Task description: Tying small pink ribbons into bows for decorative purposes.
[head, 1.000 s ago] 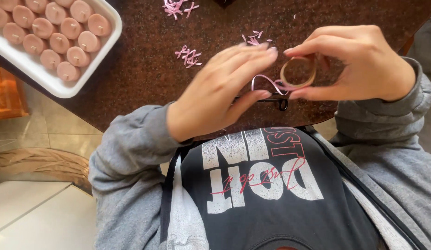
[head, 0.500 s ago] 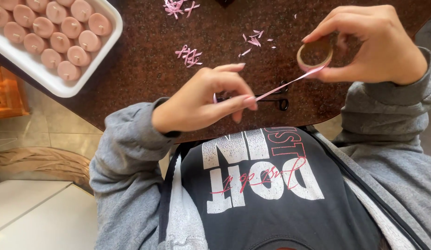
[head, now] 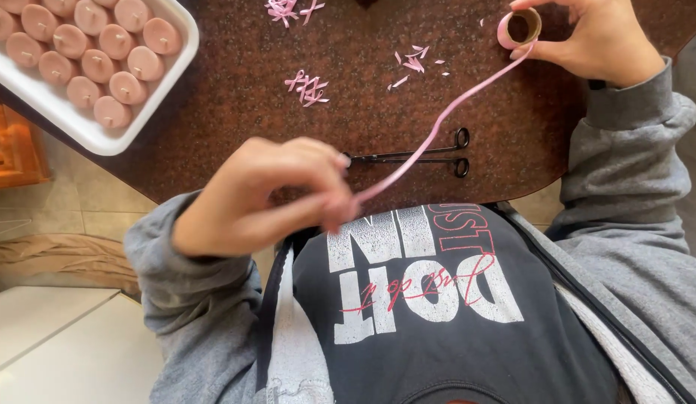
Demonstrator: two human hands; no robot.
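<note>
Ribbon (head: 437,127) now stretches longer between pinching left hand (head: 265,198) and spool-gripping right hand (head: 587,41); scissors (head: 415,155) lie near the brown worktop's (head: 235,105) edge.

Pink ribbon (head: 437,127) — speckled brown table (head: 250,112)

Candle tray (head: 149,123) cut off top-left; ribbon end hidden in left hand (head: 273,194).

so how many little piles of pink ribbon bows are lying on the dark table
3. One small pile of pink ribbon bows lies at the top edge, partly cut off; one right of the white tray; one with loose snippets near the ribbon spool. More may lie beyond the frame.
</note>
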